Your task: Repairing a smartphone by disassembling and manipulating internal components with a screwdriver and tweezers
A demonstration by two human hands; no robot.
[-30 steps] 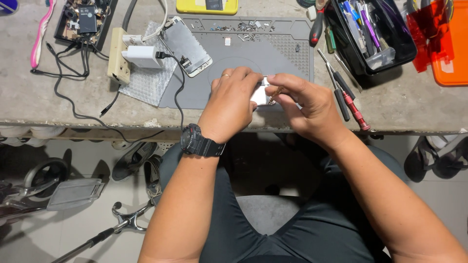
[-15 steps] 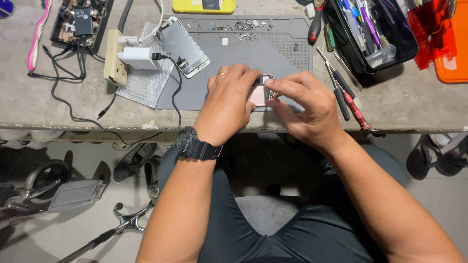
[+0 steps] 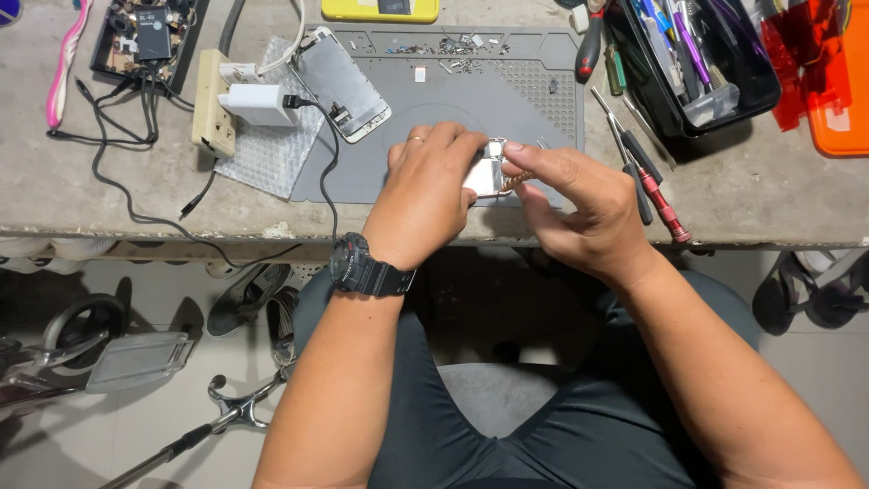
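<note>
I am holding a small silver phone part (image 3: 487, 172) just above the near edge of the grey work mat (image 3: 534, 118), between my two hands. My left hand (image 3: 424, 195) is curling closed around the part's left side, fingers wrapped over the top, so most of the part is hidden beneath them; a ring is showing on one finger and a black wristwatch (image 3: 367, 269) is sitting on that wrist. My right hand (image 3: 579, 213) is pinching shut, thumb and forefinger meeting at the part's right edge on a thin brownish tool tip (image 3: 518, 181); I cannot tell what kind of tool it is, since only a short length is showing. Just right of my right hand, a red-handled screwdriver (image 3: 663, 206) and a dark-handled one are lying on the concrete bench (image 3: 760, 195). Beyond my right hand a black tray of tools (image 3: 697, 54) is standing, with an orange box (image 3: 837, 100) to its right. Beyond my left hand, a removed phone screen (image 3: 342, 83) is lying at the far-left corner of the mat, next to a white charger plugged into a beige power strip (image 3: 210, 104). Loose screws (image 3: 453, 45) are lying scattered along the mat's far edge. A yellow object (image 3: 380, 9) is sitting past the mat.
</note>
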